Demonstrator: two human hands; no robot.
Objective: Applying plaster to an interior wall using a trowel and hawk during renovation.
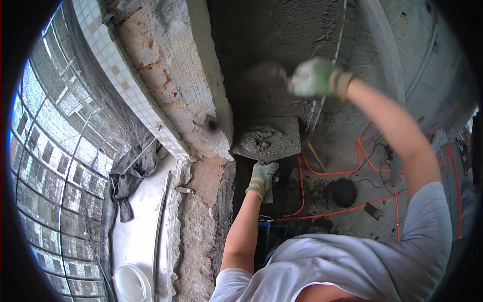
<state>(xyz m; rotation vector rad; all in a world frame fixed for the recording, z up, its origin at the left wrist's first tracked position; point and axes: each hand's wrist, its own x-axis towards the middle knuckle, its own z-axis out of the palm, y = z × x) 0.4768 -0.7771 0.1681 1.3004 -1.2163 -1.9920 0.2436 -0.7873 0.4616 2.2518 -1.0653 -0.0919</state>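
My left hand (262,179), in a pale green and white work glove, is closed round the handle of a mortar hawk (290,127). A heap of wet grey mortar (264,141) lies on the hawk's flat plate, in front of the wall. Higher and to the right, my gloved right hand (314,79) is closed on a trowel (267,74). Motion smears the trowel's blade, which is against or close to the dark, freshly coated wall (276,30); whether it touches cannot be told.
To the left are a rough brick and plaster edge (163,70), a tiled strip (118,73) and mesh netting (95,126). A white bucket (133,283) stands at lower left. Orange pipes (301,189), a black cable (370,171) and a dark round object (343,193) lie on the floor.
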